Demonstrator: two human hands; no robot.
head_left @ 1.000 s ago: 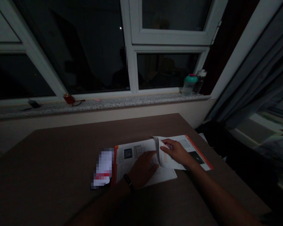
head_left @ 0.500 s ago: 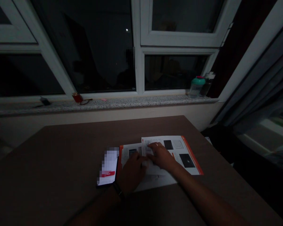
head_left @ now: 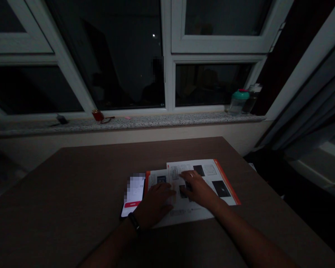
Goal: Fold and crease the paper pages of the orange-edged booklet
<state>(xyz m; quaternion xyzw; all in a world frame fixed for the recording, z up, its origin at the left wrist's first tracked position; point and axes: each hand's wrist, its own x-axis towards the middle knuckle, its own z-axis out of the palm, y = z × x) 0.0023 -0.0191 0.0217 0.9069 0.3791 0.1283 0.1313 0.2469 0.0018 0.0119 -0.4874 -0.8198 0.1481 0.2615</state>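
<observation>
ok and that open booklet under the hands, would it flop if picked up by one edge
Probably floppy: the open booklet looks like thin sheets lying flat under the left hand and right hand, so one edge would likely droop. It seems light, and on the smooth brown tabletop it may slide if pushed.
</observation>
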